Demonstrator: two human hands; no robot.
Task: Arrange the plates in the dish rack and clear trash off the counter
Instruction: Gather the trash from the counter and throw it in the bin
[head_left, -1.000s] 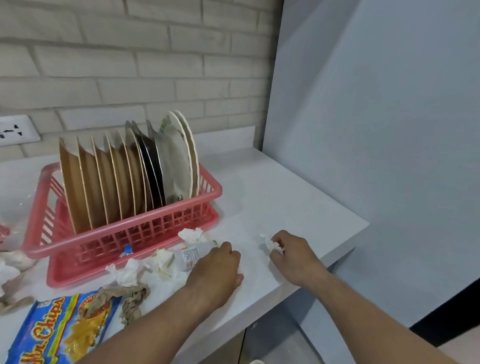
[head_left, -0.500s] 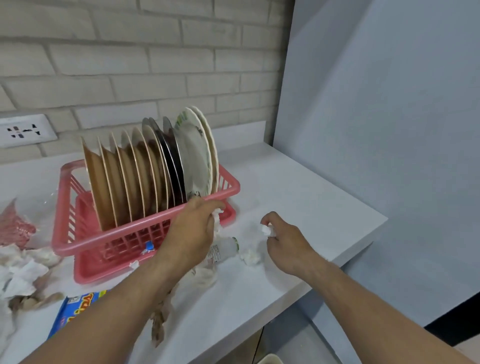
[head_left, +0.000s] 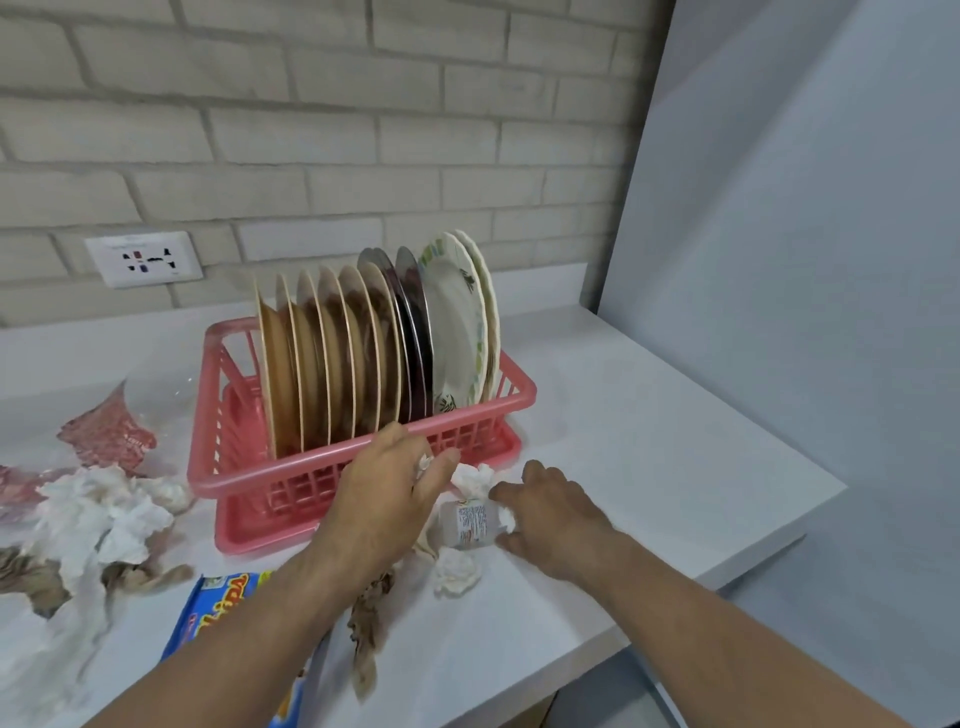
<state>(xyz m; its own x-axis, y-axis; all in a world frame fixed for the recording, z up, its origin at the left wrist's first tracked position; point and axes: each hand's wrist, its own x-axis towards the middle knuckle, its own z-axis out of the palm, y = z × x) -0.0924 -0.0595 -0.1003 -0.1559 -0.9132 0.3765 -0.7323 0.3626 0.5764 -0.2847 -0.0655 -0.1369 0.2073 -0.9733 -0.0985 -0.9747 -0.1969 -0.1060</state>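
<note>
Upright, tan, dark and flowered round plates (head_left: 332, 364) fill the pink plastic dish rack (head_left: 254, 480). Just before the rack, the left hand (head_left: 387, 499) has its grip tight on crumpled paper scraps (head_left: 423, 462), and the right hand (head_left: 550, 514) pinches a white tissue wad (head_left: 506, 519).

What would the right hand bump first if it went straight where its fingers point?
Probably the small labelled bottle, lying just left of the right hand; they look nearly touching, though depth is unclear.

Head camera looks down, seemingly close over counter (head_left: 649, 441).
</note>
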